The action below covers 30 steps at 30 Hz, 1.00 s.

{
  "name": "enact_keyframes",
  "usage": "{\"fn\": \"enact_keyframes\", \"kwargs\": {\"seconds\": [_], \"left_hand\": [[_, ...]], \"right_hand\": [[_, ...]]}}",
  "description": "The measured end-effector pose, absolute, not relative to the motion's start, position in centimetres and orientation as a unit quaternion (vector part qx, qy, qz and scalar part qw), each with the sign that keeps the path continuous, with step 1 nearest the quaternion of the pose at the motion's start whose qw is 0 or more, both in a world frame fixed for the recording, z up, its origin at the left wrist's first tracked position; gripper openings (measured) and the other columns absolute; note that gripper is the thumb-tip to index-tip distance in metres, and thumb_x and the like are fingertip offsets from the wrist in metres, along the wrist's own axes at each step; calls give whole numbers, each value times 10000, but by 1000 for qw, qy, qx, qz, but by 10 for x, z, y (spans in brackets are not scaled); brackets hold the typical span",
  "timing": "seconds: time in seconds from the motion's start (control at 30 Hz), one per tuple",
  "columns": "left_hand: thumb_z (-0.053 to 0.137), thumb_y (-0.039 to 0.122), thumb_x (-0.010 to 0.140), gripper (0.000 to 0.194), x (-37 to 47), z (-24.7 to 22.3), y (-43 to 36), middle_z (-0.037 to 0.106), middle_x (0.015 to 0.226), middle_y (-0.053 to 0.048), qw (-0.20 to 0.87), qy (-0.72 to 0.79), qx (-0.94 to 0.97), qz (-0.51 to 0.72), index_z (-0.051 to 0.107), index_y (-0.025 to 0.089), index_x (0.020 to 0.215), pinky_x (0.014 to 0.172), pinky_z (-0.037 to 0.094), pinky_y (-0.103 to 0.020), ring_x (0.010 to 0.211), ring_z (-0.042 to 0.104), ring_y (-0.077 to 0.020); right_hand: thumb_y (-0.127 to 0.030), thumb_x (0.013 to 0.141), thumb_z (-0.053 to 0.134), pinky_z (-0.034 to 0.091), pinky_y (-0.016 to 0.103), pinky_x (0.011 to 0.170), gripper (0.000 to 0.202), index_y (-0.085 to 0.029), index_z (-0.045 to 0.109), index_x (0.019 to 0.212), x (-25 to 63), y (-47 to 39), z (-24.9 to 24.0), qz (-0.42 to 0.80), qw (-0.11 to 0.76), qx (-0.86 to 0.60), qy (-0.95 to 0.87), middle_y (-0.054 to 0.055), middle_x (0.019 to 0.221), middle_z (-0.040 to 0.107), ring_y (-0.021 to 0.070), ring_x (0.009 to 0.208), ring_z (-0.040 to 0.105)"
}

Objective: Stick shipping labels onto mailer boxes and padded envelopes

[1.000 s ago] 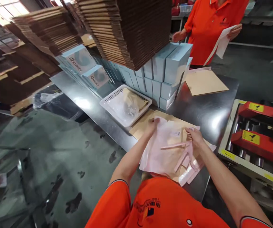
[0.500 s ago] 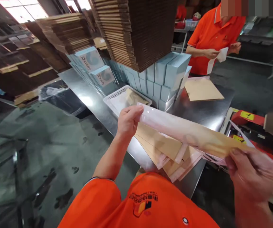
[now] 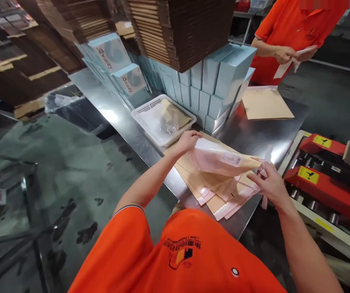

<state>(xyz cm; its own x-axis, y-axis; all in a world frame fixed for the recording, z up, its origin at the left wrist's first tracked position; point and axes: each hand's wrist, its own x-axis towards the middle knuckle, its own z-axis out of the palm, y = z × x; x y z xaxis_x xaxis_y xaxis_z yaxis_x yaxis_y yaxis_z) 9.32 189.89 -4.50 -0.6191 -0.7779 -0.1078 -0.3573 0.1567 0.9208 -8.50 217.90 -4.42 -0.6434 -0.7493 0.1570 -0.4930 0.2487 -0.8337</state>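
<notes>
A clear plastic bag with a pale pink and tan look and a small barcode label is stretched between my hands. My left hand is closed on its left end, close to the white tray. At the other end, my right hand pinches the bag's narrow edge, where thin strips of film hang down. Beneath the bag, several tan paper envelopes with pinkish flaps lie fanned out on the metal table. What the bag contains is unclear.
A perforated white tray holds plastic-wrapped pieces. Behind it stand stacked light-blue boxes and flattened cardboard. Another tan envelope lies at the back right, near a co-worker holding white material. A red-sided roller conveyor runs at right.
My right hand has moved left and away from me, nearer my left hand. The bag is less stretched out and now shows its barcode label. The co-worker's hands have come together.
</notes>
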Motion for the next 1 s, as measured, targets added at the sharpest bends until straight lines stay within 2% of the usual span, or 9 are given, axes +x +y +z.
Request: {"fn": "enact_keyframes", "kwargs": {"seconds": [0.1,0.2,0.27,0.33,0.4,0.5,0.6,0.8,1.0], "left_hand": [[492,397,914,390,93,-26,1899,718,1094,-120,106,-825,358,-424,751,115,990,899,500,-353,1024,650,-270],[512,570,902,557,89,-5,1908,485,1496,-114,66,-924,253,-280,640,182,1282,1140,318,-495,1405,386,-348],[572,614,857,670,80,3,1916,415,1557,-92,35,-958,174,-224,530,227,1403,1185,198,-550,1465,285,-339],[616,597,835,652,68,3,1919,579,1411,-83,-13,-968,130,-216,553,237,1375,1164,230,-536,1358,444,-312],[644,547,825,517,55,-2,1917,718,1129,-57,-48,-962,126,-238,661,221,1226,1043,377,-427,1109,616,-267],[665,493,806,356,42,-13,1908,702,795,-19,-51,-948,124,-290,747,188,972,718,406,-268,807,633,-200],[674,455,800,297,37,-21,1901,616,642,12,-29,-939,107,-326,753,172,846,591,302,-253,671,556,-148],[720,413,766,279,35,-20,1902,500,534,38,-25,-931,101,-351,707,148,681,571,270,-254,590,472,-123],[794,291,700,149,42,-21,1881,600,582,22,-91,-864,111,-483,726,163,666,608,414,-242,626,589,-160]], "right_hand": [[-504,746,702,494,375,905,336,-224,737,927,-91,2175,-55,-472,75,-389,787,55,977,647,237,977,615],[-461,751,710,493,355,892,274,-216,731,870,-95,2170,-63,-516,77,-353,777,55,1039,659,222,996,612],[-448,732,731,512,310,759,302,-212,730,920,-96,2165,-66,-544,112,-322,767,37,972,663,186,869,616],[-437,707,751,437,246,521,341,-204,712,953,-97,2159,-66,-575,169,-275,751,-13,747,600,119,601,525],[-416,664,780,279,210,385,326,-202,672,886,-97,2153,-67,-612,223,-228,724,-77,566,441,66,434,340],[-400,602,820,192,195,340,345,-218,568,751,-97,2145,-68,-652,260,-187,687,-116,495,334,40,381,233],[-430,587,826,197,193,328,389,-223,518,704,-98,2141,-71,-652,275,-173,685,-120,466,338,44,369,246],[-434,567,803,269,220,352,338,-203,595,700,-97,2132,-83,-598,219,-156,755,-89,469,406,80,404,349],[-446,642,773,450,291,520,298,-184,725,777,-101,2172,-48,-573,13,-172,801,-2,609,566,163,588,542]]}}
